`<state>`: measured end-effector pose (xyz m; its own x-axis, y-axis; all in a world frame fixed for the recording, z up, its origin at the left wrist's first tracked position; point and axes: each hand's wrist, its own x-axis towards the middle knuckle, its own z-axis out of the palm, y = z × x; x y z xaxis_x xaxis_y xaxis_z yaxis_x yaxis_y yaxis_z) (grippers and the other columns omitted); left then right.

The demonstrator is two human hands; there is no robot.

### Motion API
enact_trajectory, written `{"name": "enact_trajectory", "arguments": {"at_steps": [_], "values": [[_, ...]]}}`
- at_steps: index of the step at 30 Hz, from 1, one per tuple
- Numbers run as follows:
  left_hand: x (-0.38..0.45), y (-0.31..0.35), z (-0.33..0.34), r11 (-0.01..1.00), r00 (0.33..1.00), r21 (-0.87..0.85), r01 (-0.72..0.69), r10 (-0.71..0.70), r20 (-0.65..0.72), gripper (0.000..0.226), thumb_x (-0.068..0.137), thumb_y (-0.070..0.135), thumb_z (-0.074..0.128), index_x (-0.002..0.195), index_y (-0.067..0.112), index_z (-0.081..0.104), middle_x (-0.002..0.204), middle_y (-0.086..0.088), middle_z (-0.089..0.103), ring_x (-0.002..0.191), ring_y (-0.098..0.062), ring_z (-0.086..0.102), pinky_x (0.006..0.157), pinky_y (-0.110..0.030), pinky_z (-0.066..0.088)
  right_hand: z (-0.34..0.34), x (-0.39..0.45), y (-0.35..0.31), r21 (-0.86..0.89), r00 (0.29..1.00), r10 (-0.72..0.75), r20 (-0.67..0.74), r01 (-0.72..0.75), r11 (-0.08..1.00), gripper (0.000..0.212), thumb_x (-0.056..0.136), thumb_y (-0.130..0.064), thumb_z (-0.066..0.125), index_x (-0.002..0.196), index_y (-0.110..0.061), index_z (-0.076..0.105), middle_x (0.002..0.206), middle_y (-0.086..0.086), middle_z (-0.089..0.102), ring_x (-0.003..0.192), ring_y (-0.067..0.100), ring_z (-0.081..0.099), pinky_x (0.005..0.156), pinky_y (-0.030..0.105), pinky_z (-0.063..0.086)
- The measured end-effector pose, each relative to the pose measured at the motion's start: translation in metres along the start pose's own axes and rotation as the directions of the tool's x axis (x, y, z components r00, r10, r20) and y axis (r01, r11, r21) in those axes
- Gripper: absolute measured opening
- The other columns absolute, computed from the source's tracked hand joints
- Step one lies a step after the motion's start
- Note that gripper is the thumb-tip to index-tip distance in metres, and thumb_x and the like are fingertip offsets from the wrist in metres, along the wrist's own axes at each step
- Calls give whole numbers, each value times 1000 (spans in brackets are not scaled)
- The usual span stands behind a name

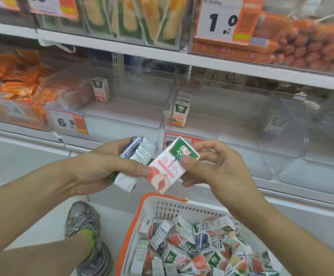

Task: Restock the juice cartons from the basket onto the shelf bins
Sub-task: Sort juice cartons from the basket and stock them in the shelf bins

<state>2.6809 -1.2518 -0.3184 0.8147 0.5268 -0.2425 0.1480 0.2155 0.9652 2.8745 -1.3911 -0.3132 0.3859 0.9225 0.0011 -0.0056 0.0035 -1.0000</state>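
My left hand grips two small juice cartons, a purple one and a white one, side by side. My right hand pinches a pink peach carton with a green top, tilted, and my left thumb touches its lower corner. Both hands hover above the white basket with an orange rim, which holds several mixed cartons. On the shelf behind stand clear bins: one holds a peach carton, one an orange carton, and one a purple carton.
Orange snack packets fill the bin at the left. The upper shelf carries packaged goods and price tags. My grey shoe stands on the floor left of the basket.
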Motion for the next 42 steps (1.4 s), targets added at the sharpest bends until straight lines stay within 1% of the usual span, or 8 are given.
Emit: {"name": "enact_trajectory", "arguments": {"at_steps": [10, 14, 17, 20, 24, 34, 38, 42], "values": [[-23, -2, -110, 973, 913, -165, -162, 85, -400, 38, 58, 15, 81, 94, 13, 71, 87, -11, 69, 77, -21, 70, 61, -26, 56, 119, 157, -39, -484, 882, -470, 35, 427, 764, 32, 81, -23, 78, 102, -23, 54, 100, -9, 66, 82, 18, 70, 78, 43, 57], [-24, -25, -126, 981, 904, -167, -96, 16, -428, 59, 56, 12, 83, 112, 12, 65, 93, -9, 71, 82, -22, 69, 75, -33, 53, 175, 249, -17, -621, 891, -444, 98, 403, 672, 36, 80, -21, 78, 110, -14, 61, 100, -6, 63, 91, 12, 59, 73, 19, 41], [-20, -42, -138, 998, 875, -64, 19, -47, -481, 82, 47, 25, 93, 120, 24, 57, 101, 1, 75, 91, -18, 72, 89, -36, 55, 212, 318, 4, -677, 921, -372, 120, 350, 648, 37, 78, -21, 79, 111, -16, 62, 106, 3, 68, 94, 20, 64, 75, 23, 46], [-15, -55, -146, 994, 878, -1, 112, -100, -468, 62, 63, 20, 88, 110, 34, 50, 71, 18, 68, 58, 0, 62, 56, -14, 48, 239, 368, 25, -730, 929, -334, 157, 337, 595, 33, 77, -21, 80, 104, -21, 61, 108, 6, 69, 94, 23, 67, 78, 30, 53], [-21, -64, -158, 967, 879, 114, 227, -153, -451, 63, 50, 32, 83, 104, 41, 52, 92, 1, 72, 67, -14, 68, 66, -30, 53, 251, 399, 48, -764, 928, -322, 188, 344, 545, 33, 82, -21, 75, 111, -18, 60, 117, 7, 64, 105, 23, 62, 88, 29, 50], [-40, -77, -166, 969, 855, 10, 247, -213, -473, 63, 60, 19, 87, 112, 31, 54, 86, -2, 72, 63, -11, 66, 61, -20, 49, 248, 355, 11, -842, 941, -275, 196, 305, 444, 47, 89, -16, 70, 132, -15, 51, 135, 11, 46, 116, 25, 56, 87, 22, 43], [-33, -65, -145, 983, 865, 1, 185, -162, -476, 73, 48, 25, 90, 114, 27, 57, 95, -5, 74, 83, -22, 71, 82, -37, 54, 214, 259, -25, -664, 782, -317, 536, 623, 414, 17, 83, -9, 68, 97, -17, 72, 91, -4, 72, 82, 14, 68, 76, 30, 55], [-19, -40, -109, 991, 909, -29, 130, -131, -396, 80, 43, 29, 89, 116, 26, 58, 107, -10, 73, 106, -33, 68, 103, -52, 47, 149, 152, -29, -530, 656, -152, 739, 706, 471, 36, 78, -2, 72, 109, -19, 68, 102, -7, 68, 88, 9, 67, 73, 29, 57]]}}
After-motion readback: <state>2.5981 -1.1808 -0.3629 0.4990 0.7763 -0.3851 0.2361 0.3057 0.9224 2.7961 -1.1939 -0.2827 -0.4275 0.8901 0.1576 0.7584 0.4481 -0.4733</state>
